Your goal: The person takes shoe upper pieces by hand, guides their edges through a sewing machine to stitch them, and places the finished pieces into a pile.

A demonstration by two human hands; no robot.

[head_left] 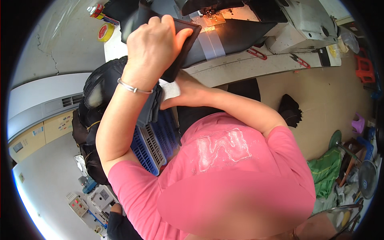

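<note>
My left hand [154,46], with a bracelet at its wrist, is closed on the raised edge of a black fabric piece [185,54]; its thumb lies along the top edge. My right hand [187,91] reaches in below that piece, beside a white patch [171,90] and some folded dark grey cloth [150,110]. Its thumb points left, while its fingers are hidden or blurred. Beyond my hands, a black panel with a pale strip [212,45] lies on the sewing machine bed, close to the lit presser foot [210,14].
Two red-handled thread snips [257,53] [301,61] lie along the table's front edge [236,68]. Yellow tape [105,32] and a spray can [96,11] stand at the far left. Black pieces [100,86] are piled left of my arms, above blue baskets [162,130]. A person's dark sleeve [120,226] shows lower left.
</note>
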